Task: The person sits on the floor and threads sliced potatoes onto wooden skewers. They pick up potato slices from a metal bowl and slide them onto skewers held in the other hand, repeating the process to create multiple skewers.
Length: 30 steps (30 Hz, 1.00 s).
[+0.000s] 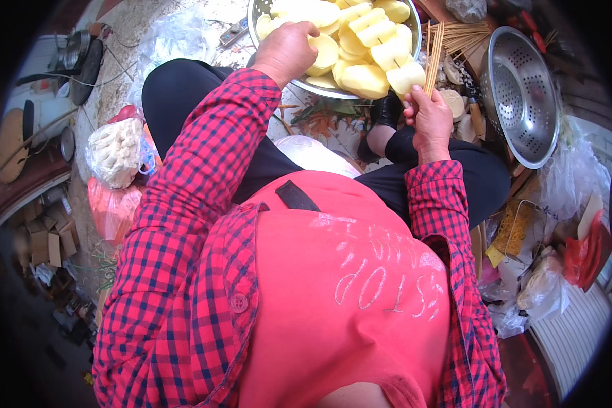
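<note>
Potato slices (324,53) and pieces heap up in a perforated metal colander (416,25) at the top middle. My left hand (288,51) is over its left side, fingers curled against the slices; whether it grips one cannot be seen. Several thick potato pieces (390,51) are threaded in a row on a thin skewer slanting over the heap. The lower end of that row is at my right hand (428,115), which also holds a bundle of bamboo skewers (435,56) pointing up.
Further skewers (461,38) lie beyond my right hand, beside another metal colander (523,97) that is tilted. A wooden-handled tool (476,115) is near it. Vegetable peelings (326,115) lie below the full colander. Plastic bags (176,43) are at left, one holding pale lumps (116,153).
</note>
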Available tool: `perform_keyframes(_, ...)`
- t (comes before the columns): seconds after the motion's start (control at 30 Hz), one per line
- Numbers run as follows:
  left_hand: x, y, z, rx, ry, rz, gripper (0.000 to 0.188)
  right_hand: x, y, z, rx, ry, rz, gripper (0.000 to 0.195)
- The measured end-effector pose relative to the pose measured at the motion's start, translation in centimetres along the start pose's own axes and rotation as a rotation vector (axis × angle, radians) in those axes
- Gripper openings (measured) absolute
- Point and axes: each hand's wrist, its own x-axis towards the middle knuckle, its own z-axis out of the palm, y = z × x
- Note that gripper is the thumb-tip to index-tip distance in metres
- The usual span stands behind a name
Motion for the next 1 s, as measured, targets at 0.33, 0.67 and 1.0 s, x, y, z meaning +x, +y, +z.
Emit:
perform_keyframes(0.33, 0.5, 2.0, -0.3, 0.285, -0.168, 0.080, 0.026, -1.1, -1.0, -0.5, -0.113, 0.136, -0.066, 0.019)
perform_keyframes(0.67, 1.3, -0.5, -1.2, 0.119, -0.187, -0.030, 0.034, -2.4, -0.1, 0.2, -0.261, 0.015, -0.410, 0.020)
perform_keyframes(1.0, 1.0, 0.1, -1.1, -0.568, 0.154, -0.175, 0.024, -4.6, 0.4, 2.3, -0.217, -0.410, -0.029, 0.024)
